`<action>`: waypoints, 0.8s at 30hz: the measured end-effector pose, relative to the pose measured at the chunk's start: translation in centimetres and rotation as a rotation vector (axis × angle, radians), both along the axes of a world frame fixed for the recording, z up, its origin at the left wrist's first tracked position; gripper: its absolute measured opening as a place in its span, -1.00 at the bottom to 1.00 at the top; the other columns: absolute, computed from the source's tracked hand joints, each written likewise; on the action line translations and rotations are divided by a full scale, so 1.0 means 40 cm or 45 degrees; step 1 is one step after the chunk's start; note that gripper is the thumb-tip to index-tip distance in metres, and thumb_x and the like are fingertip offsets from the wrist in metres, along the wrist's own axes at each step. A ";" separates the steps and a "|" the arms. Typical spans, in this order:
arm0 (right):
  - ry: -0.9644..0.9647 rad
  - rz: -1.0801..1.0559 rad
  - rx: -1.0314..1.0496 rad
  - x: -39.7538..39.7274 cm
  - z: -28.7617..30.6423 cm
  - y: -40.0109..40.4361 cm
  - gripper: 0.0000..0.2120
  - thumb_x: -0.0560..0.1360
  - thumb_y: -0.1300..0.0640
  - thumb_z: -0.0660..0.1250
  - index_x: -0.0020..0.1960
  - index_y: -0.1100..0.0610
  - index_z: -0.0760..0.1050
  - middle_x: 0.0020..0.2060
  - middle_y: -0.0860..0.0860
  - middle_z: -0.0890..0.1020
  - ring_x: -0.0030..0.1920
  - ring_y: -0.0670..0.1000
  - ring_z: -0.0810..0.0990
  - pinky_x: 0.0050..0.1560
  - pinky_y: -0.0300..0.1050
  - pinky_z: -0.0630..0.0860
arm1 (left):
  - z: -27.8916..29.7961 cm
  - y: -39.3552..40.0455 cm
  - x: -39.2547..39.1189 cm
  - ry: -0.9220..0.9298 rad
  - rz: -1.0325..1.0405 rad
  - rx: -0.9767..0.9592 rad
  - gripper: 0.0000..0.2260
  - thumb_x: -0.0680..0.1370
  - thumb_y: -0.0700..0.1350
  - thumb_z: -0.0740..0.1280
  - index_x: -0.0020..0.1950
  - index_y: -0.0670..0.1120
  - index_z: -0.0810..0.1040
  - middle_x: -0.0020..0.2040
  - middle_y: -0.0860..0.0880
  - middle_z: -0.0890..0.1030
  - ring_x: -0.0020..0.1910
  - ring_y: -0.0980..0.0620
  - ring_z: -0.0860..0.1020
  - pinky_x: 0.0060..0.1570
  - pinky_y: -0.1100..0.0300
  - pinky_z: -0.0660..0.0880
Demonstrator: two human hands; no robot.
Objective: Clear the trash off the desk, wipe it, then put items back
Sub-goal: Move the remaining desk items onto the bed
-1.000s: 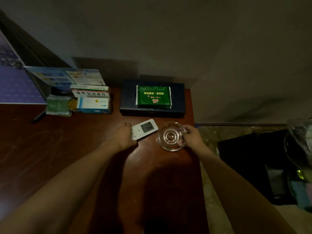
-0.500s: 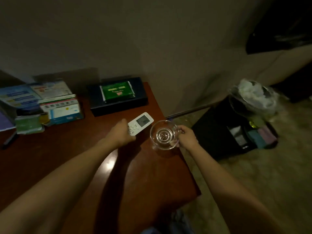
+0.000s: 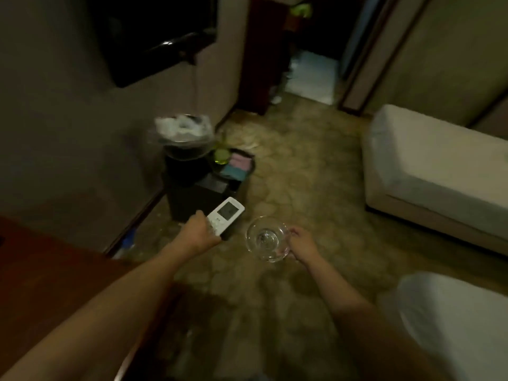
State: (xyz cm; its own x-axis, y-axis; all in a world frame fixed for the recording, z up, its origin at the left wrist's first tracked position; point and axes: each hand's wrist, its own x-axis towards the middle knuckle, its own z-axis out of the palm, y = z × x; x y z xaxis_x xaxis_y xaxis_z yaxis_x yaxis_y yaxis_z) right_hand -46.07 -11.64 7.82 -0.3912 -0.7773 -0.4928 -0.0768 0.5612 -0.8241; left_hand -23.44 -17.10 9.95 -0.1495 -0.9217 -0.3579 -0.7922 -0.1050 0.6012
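My left hand (image 3: 199, 232) grips the lower end of a white remote control (image 3: 226, 215) with a small dark screen, held out over the floor. My right hand (image 3: 301, 244) holds a clear glass cup (image 3: 266, 242) by its handle, mouth up. Both things hang in the air beyond the desk's right edge. The dark red wooden desk (image 3: 46, 270) shows only as a corner at the lower left.
A black bin (image 3: 184, 160) lined with a clear bag of white trash stands by the wall. Beside it a black tray (image 3: 236, 167) holds pink and blue cloths and something green. A white bed (image 3: 439, 166) fills the right, a wall TV (image 3: 154, 34) hangs upper left.
Both hands lifted the remote and the cup off the desk and carried them right over the floor. My view swung right from the desk to the room.
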 end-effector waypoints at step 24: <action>-0.008 -2.142 -0.069 -0.828 -0.075 1.300 -0.79 0.49 0.42 0.19 -0.03 0.19 0.51 -0.12 0.15 0.53 -0.25 0.18 0.59 -0.41 -0.04 0.61 | -0.036 0.898 -1.533 -0.004 -1.859 -0.044 -0.41 0.42 -0.03 0.47 0.28 -0.24 0.26 0.26 -0.23 0.43 0.23 -0.20 0.45 0.11 0.08 0.42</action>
